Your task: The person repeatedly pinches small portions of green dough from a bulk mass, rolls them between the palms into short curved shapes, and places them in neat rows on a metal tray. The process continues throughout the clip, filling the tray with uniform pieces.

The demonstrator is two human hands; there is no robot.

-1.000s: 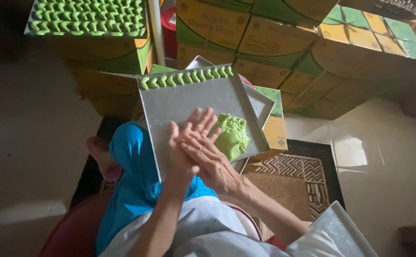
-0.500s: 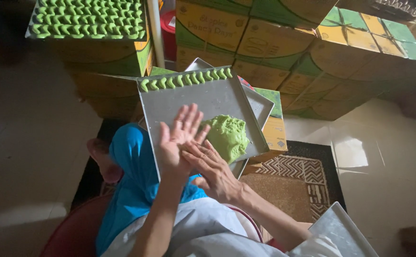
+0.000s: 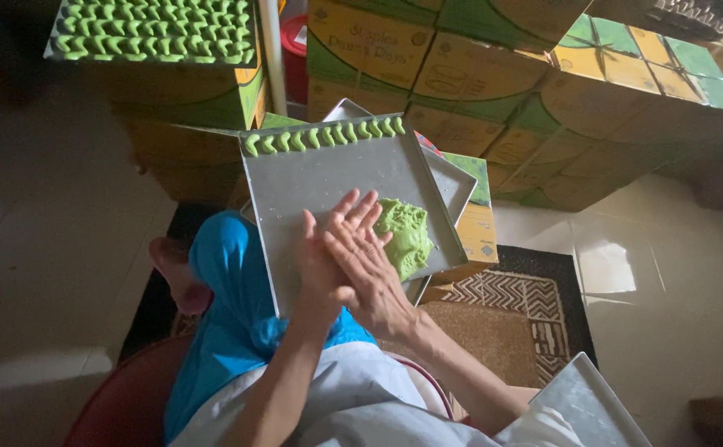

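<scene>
A lump of green dough [image 3: 405, 236] lies at the right edge of a metal baking tray [image 3: 320, 178], just beside the hands. The left hand [image 3: 322, 252] and right hand [image 3: 367, 261] press flat palm to palm, fingers outstretched; whether dough sits between them is hidden. A row of curved green dough pieces [image 3: 324, 136] lines the tray's far edge, with stacked cartons [image 3: 494, 74] beyond.

Your dress: bright blue cloth [image 3: 229, 314] over the lap and knee; white garment [image 3: 353, 406] across the torso. Forearms bare, no sleeves reaching them. Left hand [image 3: 320, 261] and right hand [image 3: 370, 269]: bare, no rings or gloves visible.
</scene>
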